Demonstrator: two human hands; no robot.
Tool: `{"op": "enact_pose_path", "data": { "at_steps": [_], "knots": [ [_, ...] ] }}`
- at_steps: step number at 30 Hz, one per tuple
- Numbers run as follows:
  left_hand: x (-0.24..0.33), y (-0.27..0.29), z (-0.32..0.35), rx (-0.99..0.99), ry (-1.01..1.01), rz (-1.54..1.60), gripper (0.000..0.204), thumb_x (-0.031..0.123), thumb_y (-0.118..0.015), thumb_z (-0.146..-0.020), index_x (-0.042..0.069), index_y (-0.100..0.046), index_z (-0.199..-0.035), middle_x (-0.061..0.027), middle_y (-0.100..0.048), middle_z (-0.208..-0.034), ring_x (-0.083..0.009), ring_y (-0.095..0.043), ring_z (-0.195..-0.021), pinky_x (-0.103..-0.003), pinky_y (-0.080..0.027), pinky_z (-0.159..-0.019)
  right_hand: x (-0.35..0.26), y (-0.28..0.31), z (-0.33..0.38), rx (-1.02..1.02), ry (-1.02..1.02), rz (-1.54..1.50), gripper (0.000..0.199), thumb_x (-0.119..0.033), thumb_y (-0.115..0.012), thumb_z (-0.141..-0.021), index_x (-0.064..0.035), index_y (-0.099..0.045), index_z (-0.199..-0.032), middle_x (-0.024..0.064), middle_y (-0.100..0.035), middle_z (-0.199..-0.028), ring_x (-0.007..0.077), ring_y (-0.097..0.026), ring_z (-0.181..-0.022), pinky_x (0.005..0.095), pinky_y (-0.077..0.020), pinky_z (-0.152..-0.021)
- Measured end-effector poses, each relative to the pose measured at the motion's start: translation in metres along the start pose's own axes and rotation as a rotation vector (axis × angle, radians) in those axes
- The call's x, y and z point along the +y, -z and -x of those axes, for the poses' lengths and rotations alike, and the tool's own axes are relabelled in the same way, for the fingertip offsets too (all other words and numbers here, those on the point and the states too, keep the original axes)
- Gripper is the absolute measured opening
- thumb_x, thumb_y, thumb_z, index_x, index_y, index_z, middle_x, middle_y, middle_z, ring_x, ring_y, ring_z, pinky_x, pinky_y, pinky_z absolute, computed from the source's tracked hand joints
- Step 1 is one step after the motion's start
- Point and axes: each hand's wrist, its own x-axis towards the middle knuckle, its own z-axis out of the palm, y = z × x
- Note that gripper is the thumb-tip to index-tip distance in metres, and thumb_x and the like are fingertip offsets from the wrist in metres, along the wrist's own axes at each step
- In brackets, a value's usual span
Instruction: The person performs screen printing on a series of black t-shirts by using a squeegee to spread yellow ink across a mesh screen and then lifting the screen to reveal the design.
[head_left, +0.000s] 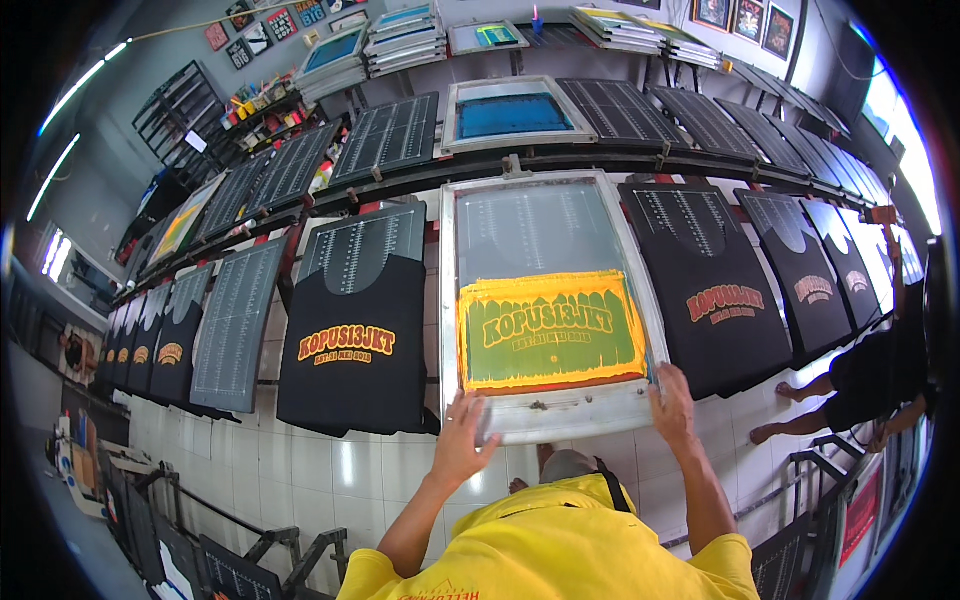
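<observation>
Both hands grip yellow-inked metal-framed printing screen (pixel 548 310).

Even, fairly bright light is filling the room, coming from ceiling tube lamps (pixel 75 95) at upper left and a window (pixel 905 140) at right that is blowing out to white. Soft glare is lying on the white tiled floor (pixel 330 470). Straight edges are bending strongly toward the dark, vignetted rim, where detail is perhaps slightly blurring.
</observation>
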Motion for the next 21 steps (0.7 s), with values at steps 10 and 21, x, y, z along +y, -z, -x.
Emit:
{"op": "enact_pose_path", "data": {
  "at_steps": [10,21],
  "knots": [
    [-0.08,-0.03,-0.018,0.189,0.476,0.11,0.03,0.013,-0.043,-0.092,-0.01,-0.057,-0.105,-0.027,-0.059,-0.098,-0.0424,-0.056,-0.094,-0.046,-0.045,-0.084,0.087,-0.054,-0.023,0.123,-0.613,-0.18,0.017,-0.01,-0.055,-0.088,0.0045,-0.064,-0.09,0.0158,-0.065,-0.076,0.0229,-0.064,-0.072,0.0343,-0.0483,-0.067],
    [-0.107,-0.042,-0.04,0.216,0.663,0.2,0.028,0.015,-0.047,-0.089,-0.006,-0.064,-0.095,-0.0253,-0.064,-0.093,-0.04,-0.061,-0.089,-0.042,-0.048,-0.079,0.078,-0.058,-0.042,0.132,-0.655,-0.139,0.028,-0.018,-0.046,-0.09,0.0059,-0.06,-0.09,0.0229,-0.062,-0.082,0.0361,-0.061,-0.077,0.0406,-0.0459,-0.071]
  ]
}}
